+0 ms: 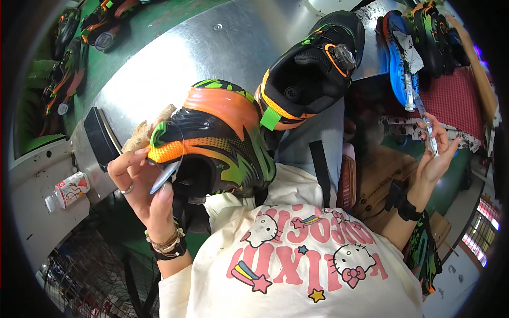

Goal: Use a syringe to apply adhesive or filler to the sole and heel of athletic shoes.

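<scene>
My left hand (146, 183) is closed at the heel of a black, orange and green sneaker (222, 132), which lies on its side in front of me. By those fingers hangs a round tag (165, 177) on a thin clear loop. Off to the right, my right hand (437, 151) is raised, its fingers around a slim, pale tool with a pointed tip (430, 139); its exact kind is unclear. A matching sneaker (310, 69) sits beyond the first, its opening toward me and a dial on its side.
A shiny metal work surface (154, 69) spreads ahead. A dark block (102, 138) and a small bottle (71, 191) are at the left. More sneakers (66, 79) lie on a green surface. A blue shoe (397, 58) stands at the right, near another person's arm (474, 69).
</scene>
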`<state>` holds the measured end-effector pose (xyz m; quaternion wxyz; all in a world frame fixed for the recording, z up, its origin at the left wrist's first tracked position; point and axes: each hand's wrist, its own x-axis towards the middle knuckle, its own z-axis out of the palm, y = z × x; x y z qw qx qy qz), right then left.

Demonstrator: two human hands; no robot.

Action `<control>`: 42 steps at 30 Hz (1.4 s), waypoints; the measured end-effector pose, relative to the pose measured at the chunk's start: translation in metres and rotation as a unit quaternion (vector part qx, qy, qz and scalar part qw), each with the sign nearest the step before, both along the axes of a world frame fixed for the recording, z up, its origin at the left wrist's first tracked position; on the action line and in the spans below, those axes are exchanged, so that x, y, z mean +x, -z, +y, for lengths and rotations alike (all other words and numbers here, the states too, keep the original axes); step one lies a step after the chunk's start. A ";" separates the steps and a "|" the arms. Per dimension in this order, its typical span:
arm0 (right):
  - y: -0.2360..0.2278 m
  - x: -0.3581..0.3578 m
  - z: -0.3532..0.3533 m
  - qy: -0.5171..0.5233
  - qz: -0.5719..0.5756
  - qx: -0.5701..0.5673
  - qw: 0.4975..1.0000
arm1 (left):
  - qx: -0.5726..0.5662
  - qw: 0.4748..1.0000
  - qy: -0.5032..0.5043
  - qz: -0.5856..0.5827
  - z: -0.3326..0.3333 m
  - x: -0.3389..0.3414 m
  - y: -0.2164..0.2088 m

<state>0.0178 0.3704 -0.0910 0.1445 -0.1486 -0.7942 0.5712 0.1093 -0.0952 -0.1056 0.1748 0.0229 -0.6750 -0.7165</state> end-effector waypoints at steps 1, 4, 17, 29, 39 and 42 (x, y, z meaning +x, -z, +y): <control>0.001 0.000 0.002 -0.010 0.015 -0.008 1.000 | 0.026 1.000 0.003 0.015 0.003 -0.003 0.004; 0.006 0.001 0.010 -0.005 0.021 -0.014 1.000 | -0.041 0.998 -0.012 0.044 0.026 -0.007 0.010; -0.011 -0.011 0.010 -0.017 -0.044 0.042 0.998 | -0.582 0.774 -0.241 0.057 0.069 -0.004 -0.013; -0.129 -0.075 -0.146 -0.457 -0.123 -0.061 0.879 | -0.596 0.794 -0.094 0.075 0.057 0.008 -0.010; -0.134 -0.109 -0.233 -0.772 -0.072 -0.052 0.629 | -0.578 0.797 -0.144 0.098 0.069 0.011 0.002; -0.139 -0.116 -0.250 -0.786 -0.155 -0.027 0.598 | -0.540 0.813 -0.182 0.121 0.074 0.006 0.005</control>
